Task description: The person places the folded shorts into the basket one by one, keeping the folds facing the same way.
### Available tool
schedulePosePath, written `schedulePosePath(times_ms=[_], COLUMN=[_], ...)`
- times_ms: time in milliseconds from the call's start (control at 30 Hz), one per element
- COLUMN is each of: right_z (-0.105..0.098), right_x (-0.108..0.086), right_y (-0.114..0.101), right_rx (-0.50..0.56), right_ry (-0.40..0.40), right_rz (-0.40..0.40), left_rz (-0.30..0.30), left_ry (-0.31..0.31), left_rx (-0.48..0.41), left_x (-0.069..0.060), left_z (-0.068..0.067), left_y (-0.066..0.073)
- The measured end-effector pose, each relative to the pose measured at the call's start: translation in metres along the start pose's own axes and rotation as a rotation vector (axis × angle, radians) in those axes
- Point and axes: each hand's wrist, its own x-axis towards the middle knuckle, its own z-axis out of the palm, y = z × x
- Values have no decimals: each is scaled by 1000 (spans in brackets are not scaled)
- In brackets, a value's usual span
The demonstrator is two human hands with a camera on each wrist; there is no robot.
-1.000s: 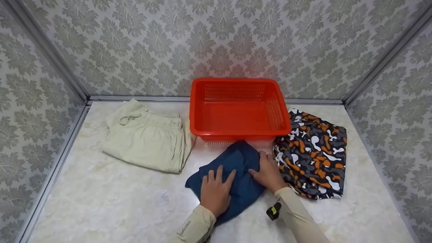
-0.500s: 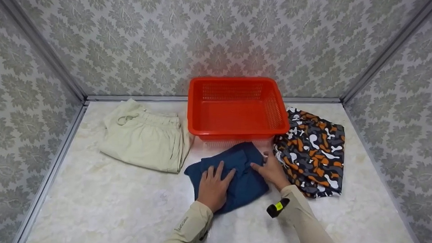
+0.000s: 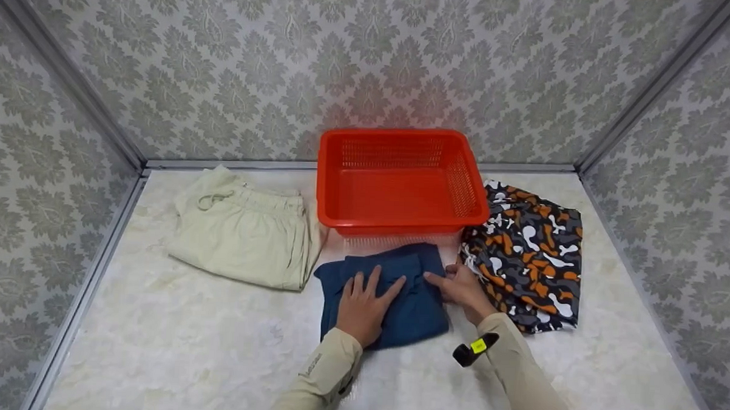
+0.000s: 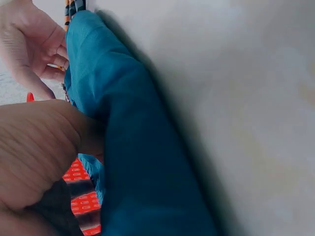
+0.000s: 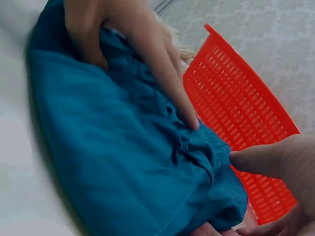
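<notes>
A folded blue garment point(image 3: 418, 319) lies on the table in front of the basket. My left hand point(image 3: 363, 311) rests on top of it with fingers spread. At its right edge, my right hand point(image 3: 464, 289) pinches the cloth, thumb on top and the other fingers at or under the edge. In the right wrist view, the right thumb point(image 5: 261, 160) touches the gathered waistband of the garment point(image 5: 108, 147), and fingertips show under the cloth. The left wrist view shows the garment point(image 4: 142, 162) as a thick fold beside the left hand point(image 4: 39, 147).
A red basket point(image 3: 401, 225) stands against the back wall. Folded cream trousers point(image 3: 242, 243) lie to the left. Camouflage-patterned shorts point(image 3: 536, 265) in orange, black and white lie right of the basket, close to my right hand.
The blue garment has turned and its lower edge has moved up, making it more compact. My right hand has shifted slightly down and right along its edge; the left stays on top.
</notes>
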Motion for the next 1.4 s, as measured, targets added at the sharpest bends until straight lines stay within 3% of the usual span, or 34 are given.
schedulePosePath(times_ms=[133,333,700,900,1133,1400], right_z=[2,4,11,17,23,27], right_x=[-3,-5,0,0,-3,-7], right_y=[-1,-2,-1,0,-1,3], right_rx=[71,321,592,541,391,278], right_ry=[-15,-23,3,-62,-105,-58], right_rz=[62,115,121,128,16,-78], left_rz=[11,19,16,39,63,119], left_ry=[-16,-39,-32,-2,44,14], left_rx=[24,41,7,16,35,-66], left_x=[3,7,7,6,6,5], left_z=[3,3,4,8,12,14], left_y=[0,-1,0,0,0,-5])
